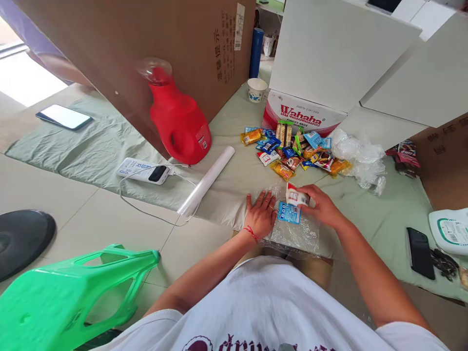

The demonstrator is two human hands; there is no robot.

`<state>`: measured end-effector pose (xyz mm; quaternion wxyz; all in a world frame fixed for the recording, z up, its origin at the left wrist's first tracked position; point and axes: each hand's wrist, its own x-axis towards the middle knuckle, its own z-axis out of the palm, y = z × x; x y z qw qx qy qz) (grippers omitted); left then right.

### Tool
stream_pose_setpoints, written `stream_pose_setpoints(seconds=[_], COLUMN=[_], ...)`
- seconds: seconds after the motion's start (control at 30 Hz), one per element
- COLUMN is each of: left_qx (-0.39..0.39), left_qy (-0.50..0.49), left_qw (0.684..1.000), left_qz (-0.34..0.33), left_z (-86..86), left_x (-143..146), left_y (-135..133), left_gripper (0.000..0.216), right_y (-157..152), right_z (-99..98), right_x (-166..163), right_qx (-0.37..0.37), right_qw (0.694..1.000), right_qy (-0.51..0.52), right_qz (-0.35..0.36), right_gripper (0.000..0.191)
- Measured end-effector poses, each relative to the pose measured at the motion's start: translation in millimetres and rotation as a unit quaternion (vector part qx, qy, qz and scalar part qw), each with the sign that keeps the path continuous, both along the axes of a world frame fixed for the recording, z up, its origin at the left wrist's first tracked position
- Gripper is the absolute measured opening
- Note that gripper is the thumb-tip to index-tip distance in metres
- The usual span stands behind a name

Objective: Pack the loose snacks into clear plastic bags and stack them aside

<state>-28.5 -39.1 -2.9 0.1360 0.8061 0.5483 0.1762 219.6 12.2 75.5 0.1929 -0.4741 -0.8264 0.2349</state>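
Note:
My left hand (261, 213) lies flat with its fingers stretched out, at the left edge of a clear plastic bag (307, 236) spread on the cloth. In my right hand (321, 204) is a small white-and-red snack packet (294, 196), gripped at its right end just above the plastic. Between the two hands a light-blue snack packet (288, 213) rests flat at the bag. Beyond them a heap of wrapped snacks (290, 151) in yellow, blue, green and red wrappers lies against a Wahaha carton (303, 113).
Crumpled clear plastic (360, 156) sits right of the heap. A plastic film roll (206, 183), white power bank (142, 170) with cable and red jug (179, 122) are at left. A paper cup (256, 90) stands behind. A black phone (420, 253) lies far right; a green stool (80, 292) is lower left.

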Motion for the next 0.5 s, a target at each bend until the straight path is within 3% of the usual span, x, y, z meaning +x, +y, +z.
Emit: stream_pose_setpoints(seconds=[0.1,0.23,0.33,0.4,0.5], left_qx=[0.001,0.01,0.014,0.025,0.057], left_qy=[0.004,0.0,-0.021,-0.042,-0.065], left_qw=[1.0,1.0,0.999,0.997,0.992], left_qz=[0.001,0.011,0.041,0.065,0.095], left_z=[0.3,-0.9,-3.6,-6.3,-10.5], left_x=[1,-1,-5,-7,-7], left_y=[0,1,4,5,4], left_gripper=[0.052,0.051,0.048,0.046,0.043], right_y=[-37,-51,-40,-22,16], right_z=[-25.5,-45.2,-41.9,-37.6,-37.1], right_x=[-5,-14,-6,2,6], right_qx=[-0.01,-0.019,-0.012,0.018,0.032], right_qw=[1.0,0.999,1.0,0.998,0.985], right_qy=[0.001,-0.033,-0.012,-0.001,-0.079], right_qz=[0.006,-0.017,-0.011,-0.058,-0.151], right_gripper=[0.048,0.051,0.05,0.044,0.048])
